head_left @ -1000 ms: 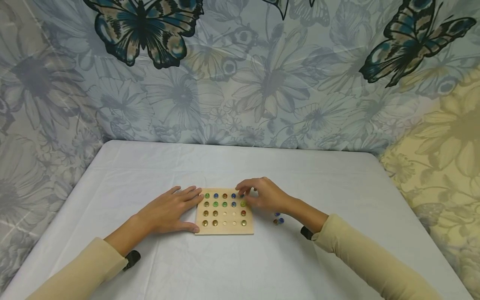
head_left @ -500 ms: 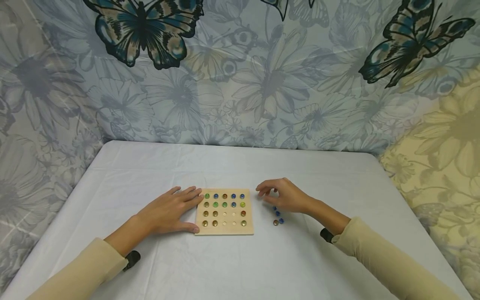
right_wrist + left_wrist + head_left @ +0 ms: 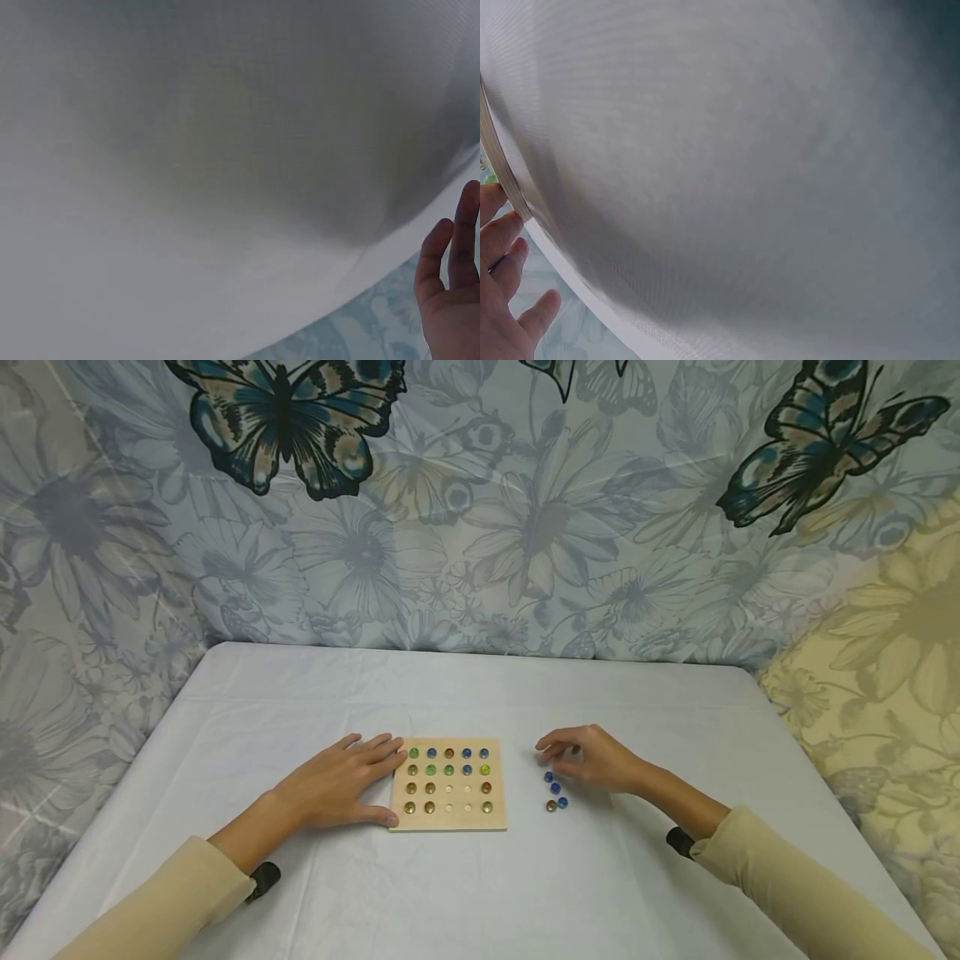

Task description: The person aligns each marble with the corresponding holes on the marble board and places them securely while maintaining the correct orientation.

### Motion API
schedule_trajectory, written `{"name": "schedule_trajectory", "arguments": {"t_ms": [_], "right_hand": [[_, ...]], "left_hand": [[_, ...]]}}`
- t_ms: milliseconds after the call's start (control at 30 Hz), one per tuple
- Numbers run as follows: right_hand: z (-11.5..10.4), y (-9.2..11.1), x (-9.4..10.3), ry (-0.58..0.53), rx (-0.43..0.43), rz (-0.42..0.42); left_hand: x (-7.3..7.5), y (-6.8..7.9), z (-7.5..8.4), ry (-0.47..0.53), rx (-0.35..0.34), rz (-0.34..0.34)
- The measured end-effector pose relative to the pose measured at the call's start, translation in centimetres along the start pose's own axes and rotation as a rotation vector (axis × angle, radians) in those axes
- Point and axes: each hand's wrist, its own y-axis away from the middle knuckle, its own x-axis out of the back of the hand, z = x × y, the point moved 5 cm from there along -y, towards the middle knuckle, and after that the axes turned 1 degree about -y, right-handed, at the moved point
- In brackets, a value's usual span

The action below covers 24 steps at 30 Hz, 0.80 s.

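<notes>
In the head view a pale wooden board (image 3: 458, 825) lies on the table, its rows of round hollows mostly filled with green, blue, brown and amber glass marbles. Several hollows in its two nearer rows show bare pale wood. Spread fingers of my left hand (image 3: 341, 781) rest along the board's left edge. To the right, a small group of blue marbles (image 3: 555, 788) and a reddish-brown marble (image 3: 551, 806) lies on the cloth. My right hand (image 3: 600, 762) is over the far end of this group, fingers loosely bent, nothing visible between them.
A white cloth covers the table (image 3: 360, 893), which ends at a patterned butterfly curtain (image 3: 540, 527) behind it. Dark wrist cameras (image 3: 264, 882) sit at both sleeves. Each wrist view holds mostly white cloth, with the board's edge (image 3: 501, 165) at the far left of the left one.
My right hand has moved right, from the board's far right corner to the loose marbles. A blue marble now shows in that corner hollow. The left hand stays put.
</notes>
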Motion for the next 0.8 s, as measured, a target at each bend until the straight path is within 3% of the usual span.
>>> {"name": "schedule_trajectory", "arguments": {"t_ms": [800], "right_hand": [[0.61,0.54,-0.78,-0.024,0.016,-0.039]], "left_hand": [[-0.04,-0.02,0.1,0.01,0.003,0.001]]}}
